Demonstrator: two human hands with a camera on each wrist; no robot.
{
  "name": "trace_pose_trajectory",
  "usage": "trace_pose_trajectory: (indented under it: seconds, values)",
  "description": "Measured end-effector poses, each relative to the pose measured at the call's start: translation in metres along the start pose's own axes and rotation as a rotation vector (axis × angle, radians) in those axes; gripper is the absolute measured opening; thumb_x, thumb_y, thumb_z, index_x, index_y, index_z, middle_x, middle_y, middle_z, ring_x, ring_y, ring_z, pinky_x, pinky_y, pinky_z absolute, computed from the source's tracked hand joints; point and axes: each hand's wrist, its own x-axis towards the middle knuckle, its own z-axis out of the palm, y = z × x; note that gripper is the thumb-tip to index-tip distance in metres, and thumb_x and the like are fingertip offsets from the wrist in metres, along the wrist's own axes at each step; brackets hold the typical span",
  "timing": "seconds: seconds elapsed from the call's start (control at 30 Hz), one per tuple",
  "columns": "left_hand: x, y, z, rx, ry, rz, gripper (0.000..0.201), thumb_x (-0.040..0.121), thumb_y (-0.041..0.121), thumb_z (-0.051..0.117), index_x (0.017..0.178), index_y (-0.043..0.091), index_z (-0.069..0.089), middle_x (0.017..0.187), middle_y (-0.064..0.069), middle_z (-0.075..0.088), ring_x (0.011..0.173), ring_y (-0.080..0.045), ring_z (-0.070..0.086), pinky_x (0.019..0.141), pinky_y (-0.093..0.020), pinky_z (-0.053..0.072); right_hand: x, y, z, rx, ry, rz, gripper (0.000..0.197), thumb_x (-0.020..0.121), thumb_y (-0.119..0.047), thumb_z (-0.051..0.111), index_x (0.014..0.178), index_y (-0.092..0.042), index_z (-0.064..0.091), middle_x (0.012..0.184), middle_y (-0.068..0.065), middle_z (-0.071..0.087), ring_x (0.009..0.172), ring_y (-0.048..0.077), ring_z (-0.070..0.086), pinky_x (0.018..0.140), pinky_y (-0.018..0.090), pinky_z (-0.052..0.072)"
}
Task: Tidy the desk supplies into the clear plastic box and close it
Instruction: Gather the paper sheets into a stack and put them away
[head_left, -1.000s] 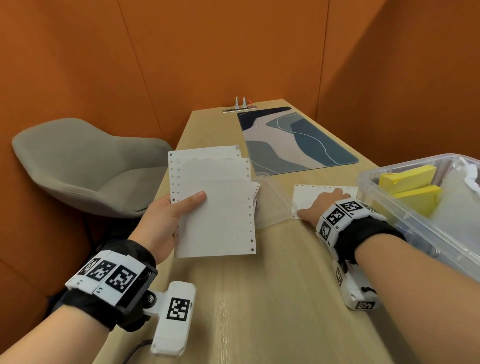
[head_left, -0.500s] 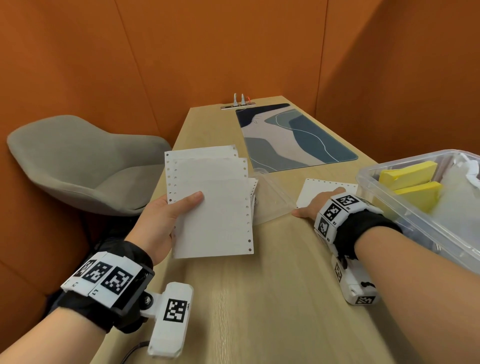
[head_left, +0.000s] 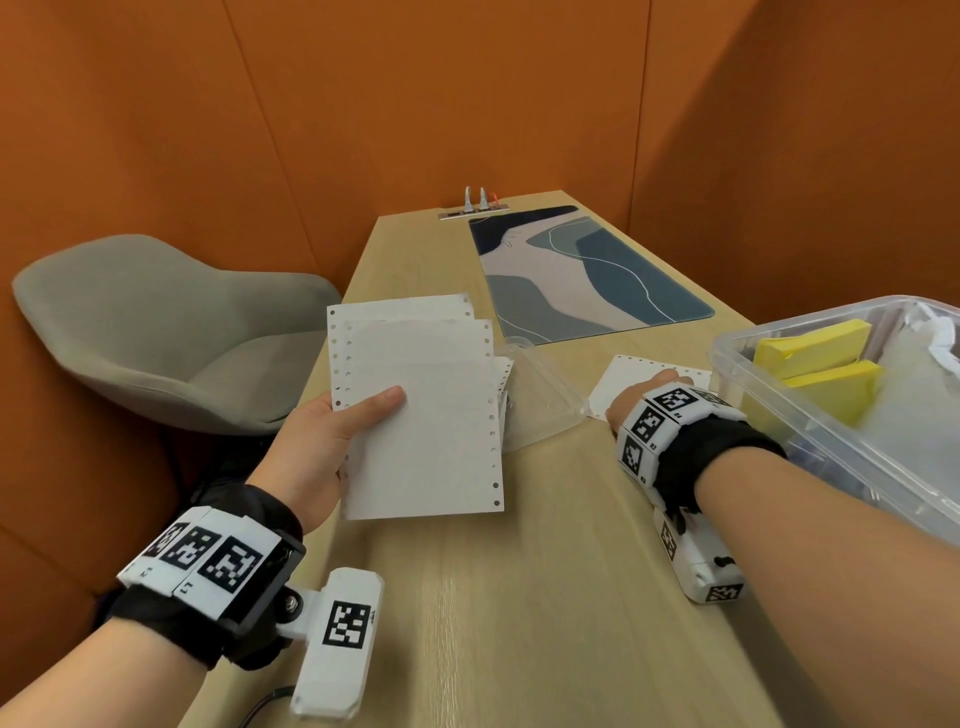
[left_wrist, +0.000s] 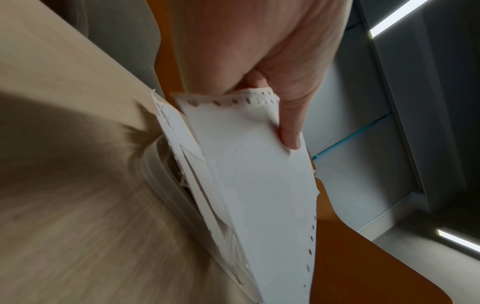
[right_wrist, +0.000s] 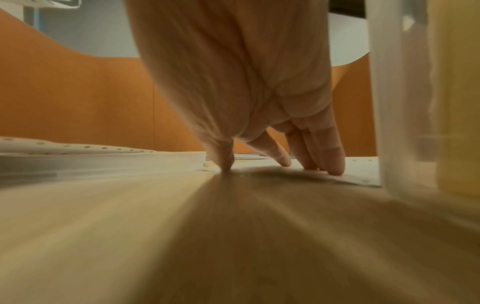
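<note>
My left hand (head_left: 358, 421) grips a stack of white perforated paper sheets (head_left: 421, 415) above the desk's left side, thumb on top. The left wrist view shows the thumb (left_wrist: 291, 131) pinching the sheets (left_wrist: 259, 185). My right hand (head_left: 649, 389) presses straight fingers (right_wrist: 335, 164) onto a single loose sheet (head_left: 623, 376) lying flat on the desk, with the thumb touching the desk at that sheet's edge. The clear plastic box (head_left: 727, 353) stands open just right of that hand and holds yellow note pads (head_left: 810, 348). Its clear lid (head_left: 540, 405) lies flat between my hands.
A blue and beige desk mat (head_left: 582, 270) covers the far part of the desk. A grey chair (head_left: 156, 332) stands left of the desk. Orange walls close in behind and at the right. Bare wood (head_left: 519, 597) stretches toward me.
Almost nothing differs. My right hand stays pressed on the loose sheet, shifted very slightly. My left hand keeps the same hold on the stack.
</note>
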Motion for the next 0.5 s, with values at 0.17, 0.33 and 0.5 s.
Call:
trace_pose_trajectory:
  seconds: [0.17, 0.33, 0.5]
  values:
    - [0.0, 0.0, -0.001, -0.002, -0.007, -0.004, 0.029, 0.085, 0.019, 0.063, 0.114, 0.014, 0.064, 0.107, -0.003, 0.073, 0.088, -0.018, 0.071, 0.071, -0.03, 0.054, -0.016, 0.005, -0.013, -0.072, -0.007, -0.046, 0.04, 0.092, -0.018, 0.046, 0.13, -0.005, 0.047, 0.137, 0.018, 0.044, 0.127, 0.036, 0.043, 0.103, 0.05, 0.038]
    - [0.002, 0.002, -0.004, -0.004, 0.004, 0.004, 0.027, 0.084, 0.019, 0.063, 0.111, 0.015, 0.065, 0.107, -0.003, 0.073, 0.09, -0.019, 0.07, 0.072, -0.031, 0.054, -0.028, 0.005, -0.016, -0.025, 0.011, -0.011, 0.044, 0.096, -0.017, 0.042, 0.138, -0.006, 0.038, 0.142, 0.022, 0.036, 0.132, 0.038, 0.035, 0.101, 0.056, 0.035]
    - [0.001, 0.002, -0.004, -0.011, -0.002, 0.014, 0.029, 0.084, 0.02, 0.063, 0.112, 0.014, 0.064, 0.106, -0.003, 0.073, 0.091, -0.021, 0.07, 0.072, -0.032, 0.054, -0.024, 0.007, -0.023, 0.131, 0.076, -0.095, 0.029, 0.083, -0.013, 0.058, 0.109, -0.001, 0.059, 0.109, 0.017, 0.059, 0.104, 0.034, 0.059, 0.089, 0.04, 0.05]
